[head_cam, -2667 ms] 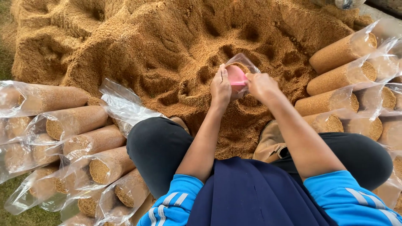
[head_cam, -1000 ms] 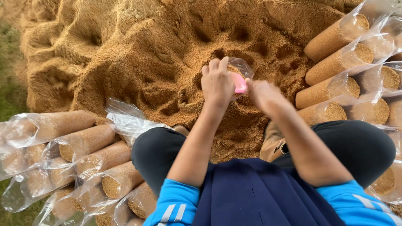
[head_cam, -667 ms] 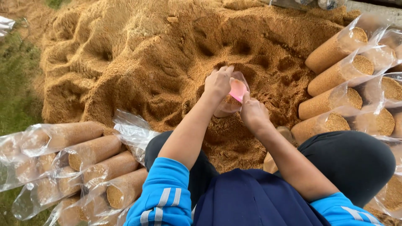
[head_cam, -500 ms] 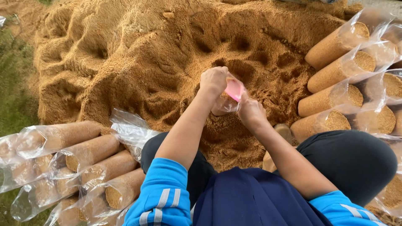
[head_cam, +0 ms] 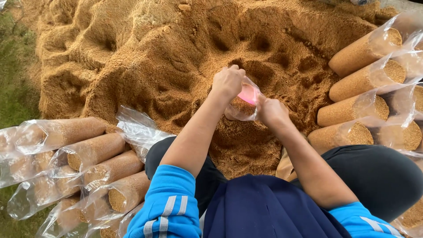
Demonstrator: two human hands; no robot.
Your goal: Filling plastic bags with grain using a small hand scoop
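A clear plastic bag (head_cam: 241, 110) partly filled with brown sawdust sits upright against the big sawdust heap (head_cam: 145, 57). My left hand (head_cam: 227, 82) grips the bag's top edge from above. My right hand (head_cam: 271, 112) holds the bag's right side. A small pink scoop (head_cam: 247, 94) shows at the bag's mouth between the two hands; which hand holds it I cannot tell.
Several sawdust-packed plastic cylinders lie stacked at the right (head_cam: 365, 79) and at the lower left (head_cam: 92, 152). A loose stack of unfilled clear bags (head_cam: 139, 132) lies by my left knee. Grass (head_cam: 15, 83) borders the heap at the far left.
My left hand went from pressing down on the bag's mouth to gripping its top edge. The bag now holds more sawdust and both hands stay on it.
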